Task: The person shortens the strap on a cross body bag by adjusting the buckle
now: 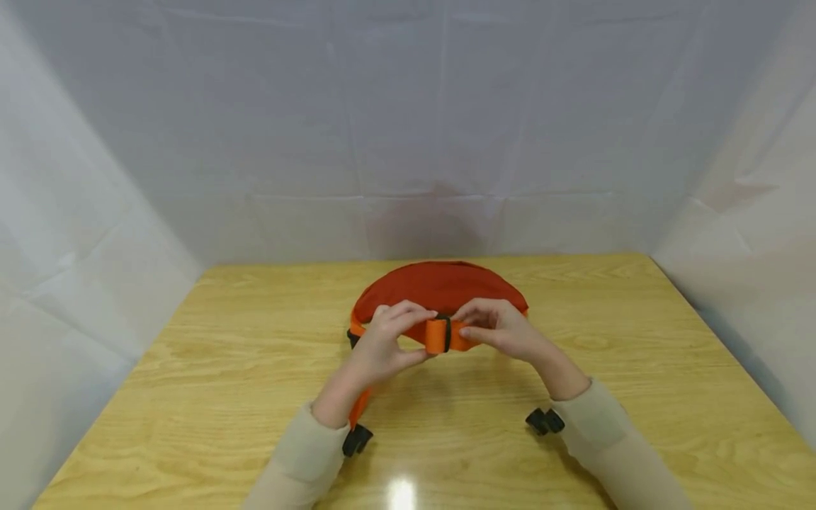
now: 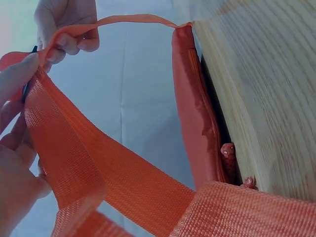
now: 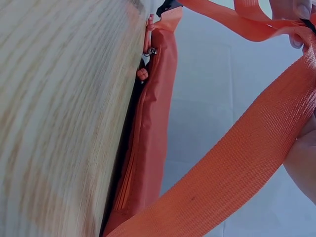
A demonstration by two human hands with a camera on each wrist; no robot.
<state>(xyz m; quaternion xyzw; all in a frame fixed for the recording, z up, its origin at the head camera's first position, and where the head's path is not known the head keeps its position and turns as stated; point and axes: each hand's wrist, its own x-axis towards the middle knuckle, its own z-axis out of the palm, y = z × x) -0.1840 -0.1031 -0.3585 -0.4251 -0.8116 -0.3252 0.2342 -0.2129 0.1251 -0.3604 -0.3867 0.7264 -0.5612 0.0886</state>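
A red waist bag (image 1: pixel 440 280) stands on the table, its orange strap (image 1: pixel 435 336) raised in front of it. The strap loops through a black slider (image 1: pixel 448 334). My left hand (image 1: pixel 385 340) holds the strap loop just left of the slider, fingers above and thumb below. On the slider's other side my right hand (image 1: pixel 500 329) pinches the strap between thumb and fingers. In the left wrist view the strap (image 2: pixel 133 173) runs down from the hands in overlapping lengths. The right wrist view shows the bag's side (image 3: pixel 155 118) with a zip and cord pulls.
A black buckle (image 1: pixel 353 338) sits at the bag's left end, and a strap length (image 1: pixel 360 407) hangs beside my left wrist. Small black pieces (image 1: pixel 357 440) show at both wrists. The wooden table (image 1: pixel 255 354) is enclosed by pale sheeting (image 1: pixel 408 127) behind and at the sides.
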